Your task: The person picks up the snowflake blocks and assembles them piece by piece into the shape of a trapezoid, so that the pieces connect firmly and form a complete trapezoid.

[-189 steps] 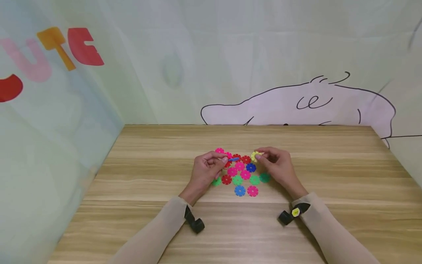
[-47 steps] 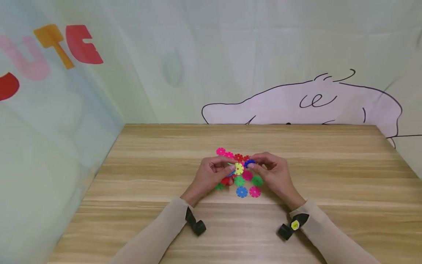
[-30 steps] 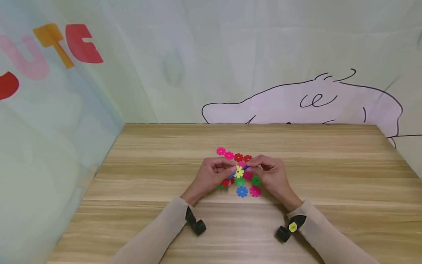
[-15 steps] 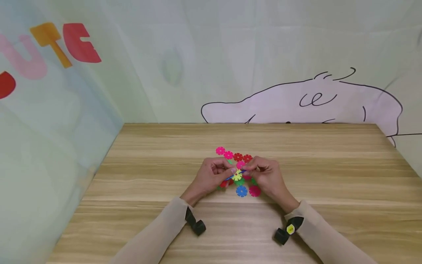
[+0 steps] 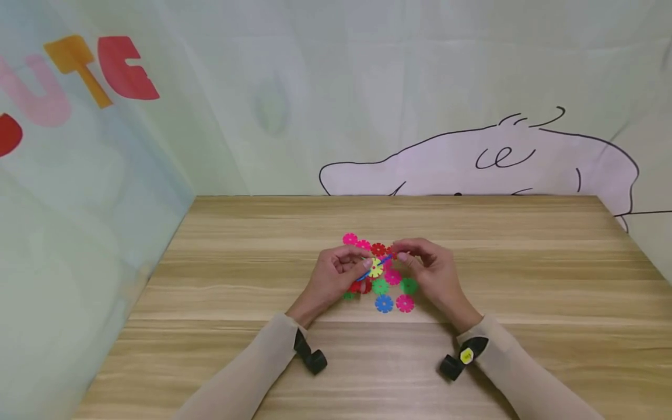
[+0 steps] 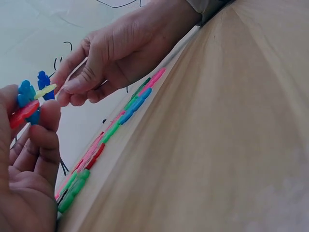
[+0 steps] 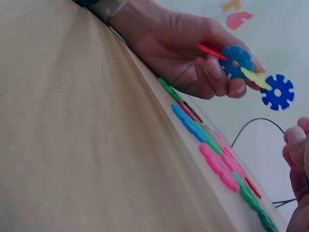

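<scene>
My left hand [image 5: 336, 271] pinches a small chain of notched plastic snowflake discs above the table. In the right wrist view the chain runs from a red disc [image 7: 212, 51] through a light blue disc [image 7: 231, 71] and a yellow disc [image 7: 256, 77] to a dark blue disc [image 7: 285, 89] at its outer end. The left fingers and thumb are around the light blue and red part. My right hand [image 5: 433, 268] is just beyond the dark blue disc, fingers loosely bent; the right wrist view shows a gap between them.
Loose discs lie flat on the wooden table [image 5: 252, 251] under and around the hands: a blue disc [image 5: 388, 307] and a pink disc [image 5: 401, 307] nearest me, a green disc [image 5: 413, 288] to the right, several red and pink ones behind. A printed backdrop [image 5: 236, 116] stands behind the table.
Earlier the right hand pinched a yellow disc, later a dark blue one, bringing it against the yellow disc. Now the dark blue disc sits on the chain and the right hand has let go, drawing back slightly.
</scene>
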{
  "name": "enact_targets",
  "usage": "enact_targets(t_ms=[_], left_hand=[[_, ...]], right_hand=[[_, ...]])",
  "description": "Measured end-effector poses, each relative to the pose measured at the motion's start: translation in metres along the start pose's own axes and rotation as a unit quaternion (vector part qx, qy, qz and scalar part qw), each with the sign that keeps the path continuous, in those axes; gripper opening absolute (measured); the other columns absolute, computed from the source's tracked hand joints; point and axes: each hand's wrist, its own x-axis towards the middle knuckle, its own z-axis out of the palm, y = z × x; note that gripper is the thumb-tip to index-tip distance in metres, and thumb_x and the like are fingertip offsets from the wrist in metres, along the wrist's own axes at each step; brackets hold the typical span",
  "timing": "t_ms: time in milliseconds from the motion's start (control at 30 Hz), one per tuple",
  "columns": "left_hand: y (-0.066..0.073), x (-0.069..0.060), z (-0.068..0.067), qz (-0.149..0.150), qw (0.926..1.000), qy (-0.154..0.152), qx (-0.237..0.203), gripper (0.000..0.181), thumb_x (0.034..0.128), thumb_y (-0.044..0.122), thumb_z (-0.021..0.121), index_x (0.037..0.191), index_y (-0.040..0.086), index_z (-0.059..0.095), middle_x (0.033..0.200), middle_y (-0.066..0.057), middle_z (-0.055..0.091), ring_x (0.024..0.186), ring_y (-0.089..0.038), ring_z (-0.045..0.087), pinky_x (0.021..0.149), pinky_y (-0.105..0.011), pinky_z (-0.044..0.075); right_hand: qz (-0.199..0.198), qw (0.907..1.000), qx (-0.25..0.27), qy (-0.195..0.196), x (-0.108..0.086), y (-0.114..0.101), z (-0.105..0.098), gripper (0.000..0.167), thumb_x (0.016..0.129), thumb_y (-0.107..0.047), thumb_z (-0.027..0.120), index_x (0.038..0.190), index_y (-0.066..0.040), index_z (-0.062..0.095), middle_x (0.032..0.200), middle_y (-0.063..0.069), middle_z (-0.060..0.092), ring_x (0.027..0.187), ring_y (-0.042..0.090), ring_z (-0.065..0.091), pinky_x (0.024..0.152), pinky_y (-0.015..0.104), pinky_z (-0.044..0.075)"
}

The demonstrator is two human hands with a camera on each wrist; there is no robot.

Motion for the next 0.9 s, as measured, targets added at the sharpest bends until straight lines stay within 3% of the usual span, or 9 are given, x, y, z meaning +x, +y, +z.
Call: enact_targets(t_ms=[167, 367, 633, 733, 900], left_hand=[[0.0, -0.001, 0.0, 0.006, 0.9999, 0.002, -0.008, 0.021, 0.1028, 0.01, 0.072, 0.121, 0.002, 0.075, 0.091, 0.005, 0.075, 0.072, -0.007, 0.067, 0.07, -0.016, 0.058], [0.002, -0.001, -0.001, -0.003, 0.9998, -0.003, -0.018, 0.023, 0.1038, 0.012, 0.071, 0.124, 0.002, 0.075, 0.09, 0.005, 0.075, 0.069, -0.007, 0.068, 0.068, -0.016, 0.056], [0.004, -0.001, -0.002, -0.019, 0.9993, -0.005, -0.032, 0.024, 0.1048, 0.011, 0.069, 0.125, -0.001, 0.075, 0.092, 0.005, 0.077, 0.067, -0.007, 0.073, 0.071, -0.017, 0.06], [0.004, -0.001, -0.002, -0.024, 0.9986, -0.012, -0.045, 0.025, 0.1055, 0.011, 0.068, 0.126, -0.002, 0.074, 0.091, 0.005, 0.077, 0.065, -0.009, 0.073, 0.07, -0.019, 0.061], [0.003, -0.001, 0.0, -0.027, 0.9979, -0.018, -0.056, 0.025, 0.1054, 0.011, 0.069, 0.125, -0.004, 0.073, 0.089, 0.005, 0.078, 0.064, -0.009, 0.072, 0.069, -0.019, 0.062]], right_hand=[[0.054, 0.9951, -0.078, 0.028, 0.006, 0.003, -0.008, 0.02, 0.102, -0.012, 0.074, 0.121, -0.007, 0.078, 0.119, 0.012, 0.081, 0.106, 0.015, 0.072, 0.088, 0.012, 0.054], [0.104, 0.9821, -0.157, -0.011, 0.013, 0.005, -0.008, 0.026, 0.103, -0.018, 0.073, 0.128, -0.012, 0.076, 0.119, 0.008, 0.08, 0.101, 0.023, 0.069, 0.083, 0.016, 0.053], [0.071, 0.9726, -0.21, -0.07, 0.021, 0.007, -0.002, 0.034, 0.099, -0.016, 0.078, 0.133, -0.01, 0.073, 0.099, 0.009, 0.074, 0.083, 0.02, 0.059, 0.072, 0.025, 0.049], [0.065, 0.9703, -0.221, -0.073, 0.021, 0.007, -0.001, 0.034, 0.099, -0.013, 0.078, 0.132, -0.008, 0.072, 0.1, 0.01, 0.073, 0.085, 0.023, 0.06, 0.076, 0.031, 0.051], [0.068, 0.9753, -0.198, -0.071, 0.018, 0.005, -0.001, 0.037, 0.098, -0.006, 0.077, 0.134, -0.008, 0.068, 0.119, 0.013, 0.075, 0.101, 0.028, 0.07, 0.093, 0.045, 0.062]])
